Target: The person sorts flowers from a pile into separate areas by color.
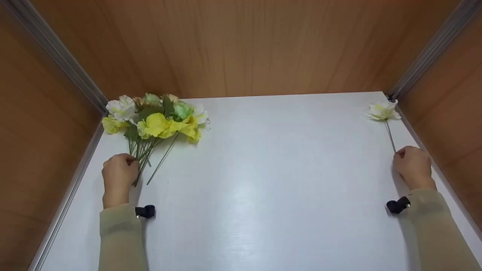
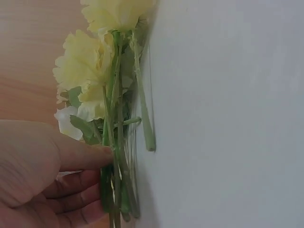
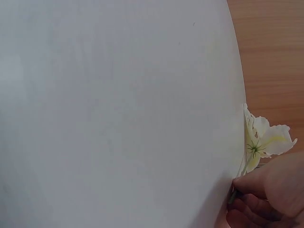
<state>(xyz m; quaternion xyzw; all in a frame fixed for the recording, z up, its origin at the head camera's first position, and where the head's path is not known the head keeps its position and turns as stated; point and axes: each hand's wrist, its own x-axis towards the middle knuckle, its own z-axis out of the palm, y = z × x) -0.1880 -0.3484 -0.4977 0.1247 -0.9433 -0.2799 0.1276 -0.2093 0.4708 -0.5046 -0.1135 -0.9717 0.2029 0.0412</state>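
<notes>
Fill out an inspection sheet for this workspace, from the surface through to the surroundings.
Surface: smooth white tabletop, pale glare near its middle.
Job's things: bunch of yellow, white and pale green flowers on thin green stems, far left; single white-petalled flower on a thin green stem, far right.
Clutter: nothing seen.
Hands: left hand grips stems of the bunch, with one stem lying outside its grip; right hand pinches the single flower's stem.
Cables: nothing seen.
Surroundings: brown wood-grain panels on three sides, grey metal strips at the corners; small black devices at both wrists.
</notes>
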